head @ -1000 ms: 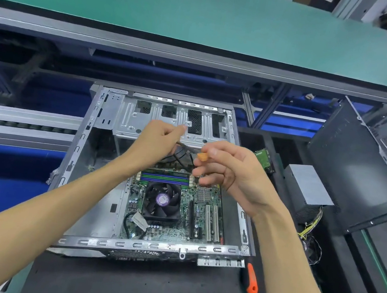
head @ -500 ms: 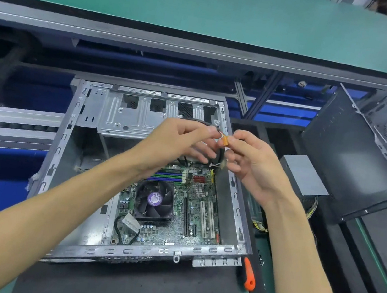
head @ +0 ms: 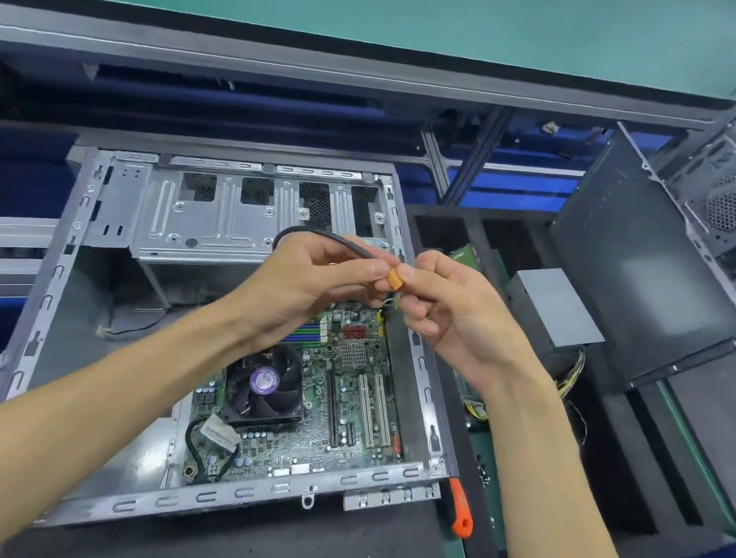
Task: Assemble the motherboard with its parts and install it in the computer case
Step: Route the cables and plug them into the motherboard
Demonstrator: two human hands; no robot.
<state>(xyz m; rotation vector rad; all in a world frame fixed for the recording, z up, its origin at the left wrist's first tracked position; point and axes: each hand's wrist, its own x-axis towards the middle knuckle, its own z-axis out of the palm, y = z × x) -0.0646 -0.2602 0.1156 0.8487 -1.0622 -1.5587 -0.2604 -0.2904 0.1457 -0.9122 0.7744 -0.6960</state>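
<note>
Motherboard lay seated in the open steel computer case on the bench while you held a cable above it.

Your left hand pinched the dark, rubbery cable near its end, and your right hand pinched its small orange connector, with thin wires trailing below. You risked bending header pins if that tiny plastic plug went in skewed or reversed, and the stiff looped cable could have dragged across the black cooler fan or snagged on the case's sharp stamped-metal edges. An orange-handled screwdriver lay just beside the case.
</note>
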